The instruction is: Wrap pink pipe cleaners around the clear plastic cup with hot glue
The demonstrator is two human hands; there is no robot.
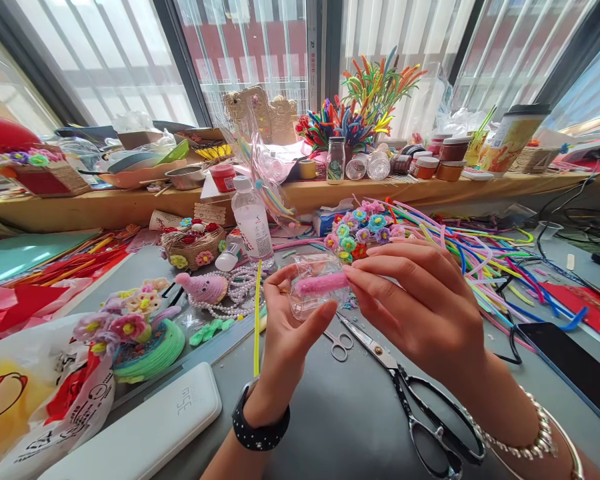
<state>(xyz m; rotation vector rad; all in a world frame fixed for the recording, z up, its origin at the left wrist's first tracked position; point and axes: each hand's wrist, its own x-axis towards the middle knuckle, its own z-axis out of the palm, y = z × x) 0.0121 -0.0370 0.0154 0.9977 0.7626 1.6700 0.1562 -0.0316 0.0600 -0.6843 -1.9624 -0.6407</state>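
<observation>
Grey counter (325, 420) stands before windows (260, 53). Left hand (287, 337): grip curled around clear container (313, 267). Right hand (425, 307): grip pinched closed on pink stem (320, 285), located at the container, between both hands.

A craft workspace beside tall windows (275, 50). Pipe cleaners (473, 243), bead strings (243, 285), scissors (379, 349) and a flower-trimmed basket (193, 250) crowd the counter (325, 413), below a ledge (105, 209) of jars (453, 150).
</observation>
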